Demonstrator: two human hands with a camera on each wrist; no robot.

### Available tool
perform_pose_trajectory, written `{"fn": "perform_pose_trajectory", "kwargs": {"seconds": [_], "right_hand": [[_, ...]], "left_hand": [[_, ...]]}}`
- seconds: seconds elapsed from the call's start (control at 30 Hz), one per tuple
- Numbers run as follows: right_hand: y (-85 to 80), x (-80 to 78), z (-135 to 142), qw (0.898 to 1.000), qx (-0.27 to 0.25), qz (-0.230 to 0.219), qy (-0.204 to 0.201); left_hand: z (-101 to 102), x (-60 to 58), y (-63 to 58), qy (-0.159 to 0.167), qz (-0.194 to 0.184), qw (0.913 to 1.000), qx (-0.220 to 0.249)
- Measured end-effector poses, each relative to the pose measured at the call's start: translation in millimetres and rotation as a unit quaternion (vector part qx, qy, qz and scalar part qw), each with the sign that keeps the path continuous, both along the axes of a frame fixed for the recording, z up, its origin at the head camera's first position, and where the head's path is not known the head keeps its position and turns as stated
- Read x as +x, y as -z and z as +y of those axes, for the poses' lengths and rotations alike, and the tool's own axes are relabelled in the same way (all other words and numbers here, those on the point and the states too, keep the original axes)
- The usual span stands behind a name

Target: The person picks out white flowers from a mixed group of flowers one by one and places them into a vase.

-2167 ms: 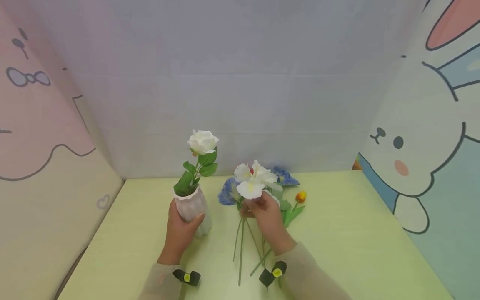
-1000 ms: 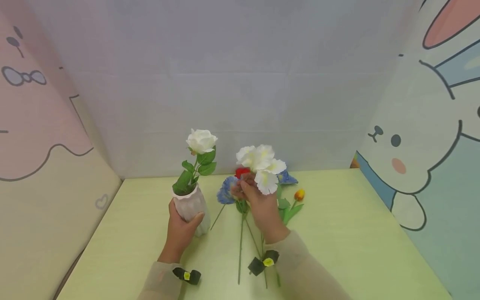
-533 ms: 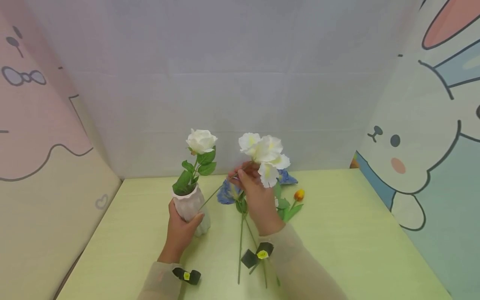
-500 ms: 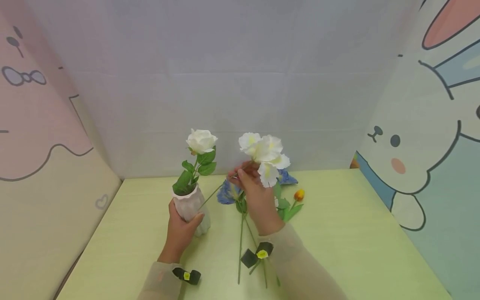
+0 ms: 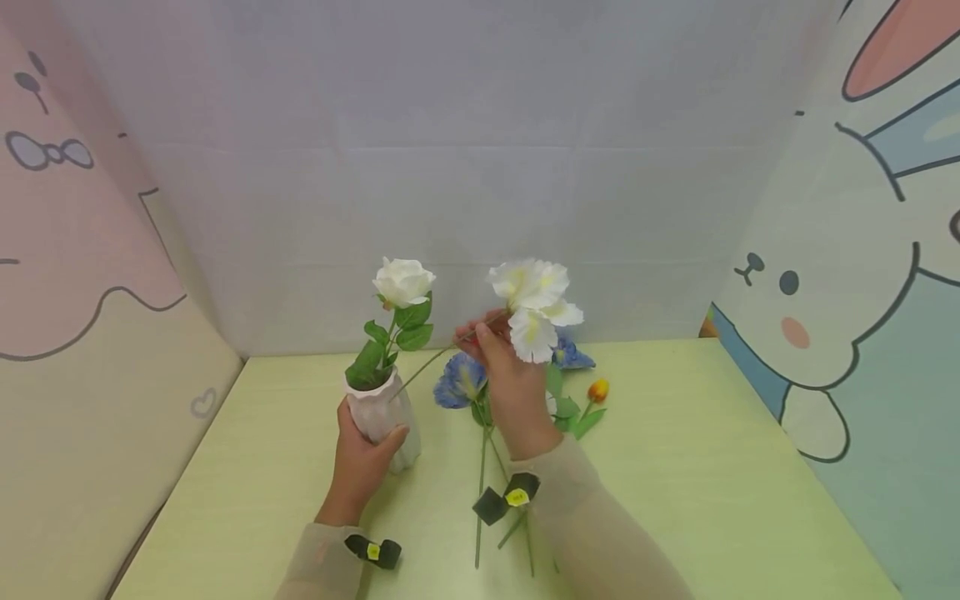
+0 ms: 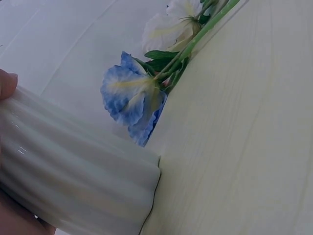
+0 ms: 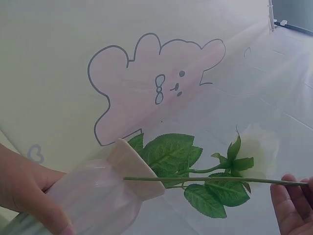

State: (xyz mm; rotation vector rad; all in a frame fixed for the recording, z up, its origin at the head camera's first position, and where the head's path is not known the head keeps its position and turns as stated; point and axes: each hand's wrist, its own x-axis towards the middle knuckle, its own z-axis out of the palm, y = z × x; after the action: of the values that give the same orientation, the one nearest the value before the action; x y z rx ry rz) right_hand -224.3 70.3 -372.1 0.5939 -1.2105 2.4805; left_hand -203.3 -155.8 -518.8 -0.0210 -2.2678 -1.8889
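Observation:
My left hand (image 5: 360, 467) grips a white fluted vase (image 5: 386, 421), thumb across its front. Out of the vase rises a white rose (image 5: 403, 283) with green leaves. Thumb and fingers of my right hand (image 5: 516, 400) pinch the thin stem of a white iris-like flower (image 5: 534, 304), just below its bloom. That stem (image 5: 423, 365) slants down to the left, and its lower end overlaps the vase near the rim. The right wrist view shows the stem end (image 7: 129, 178) crossing the rim on the outside, in front of the rose leaves.
Between and behind the hands lie a blue ruffled flower (image 5: 460, 382), another blue flower (image 5: 572, 354) and an orange-yellow tulip (image 5: 597, 390). Several green stems point toward the near edge of the pale yellow table (image 5: 690, 467). A white cloth (image 5: 480, 192) hangs behind.
My right hand has lifted the white iris-like flower off the pile, and its stem has swung left to the vase rim. My left hand and the vase have stayed in place.

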Motion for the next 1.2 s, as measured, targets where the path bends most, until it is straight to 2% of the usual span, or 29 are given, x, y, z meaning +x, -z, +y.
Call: {"fn": "perform_pose_trajectory", "kwargs": {"seconds": [0.27, 0.5, 0.8, 1.2], "right_hand": [[-3.0, -2.4, -1, 0.999, 0.011, 0.036, 0.014], [-6.4, -3.4, 1, 0.999, 0.028, 0.031, 0.017], [-11.7, -7.7, 6, 0.998, 0.033, 0.031, 0.037], [-7.2, -12.8, 5, 0.998, 0.031, 0.044, 0.033]], "left_hand": [[-1, -1.7, 2.0, -0.003, -0.005, 1.0000, -0.002], [1, -2.5, 2.1, -0.008, 0.007, 0.9998, -0.015], [2, -2.4, 2.4, -0.011, 0.001, 0.9998, -0.014], [2, -2.7, 0.3, -0.011, -0.003, 0.9998, -0.014]]}}
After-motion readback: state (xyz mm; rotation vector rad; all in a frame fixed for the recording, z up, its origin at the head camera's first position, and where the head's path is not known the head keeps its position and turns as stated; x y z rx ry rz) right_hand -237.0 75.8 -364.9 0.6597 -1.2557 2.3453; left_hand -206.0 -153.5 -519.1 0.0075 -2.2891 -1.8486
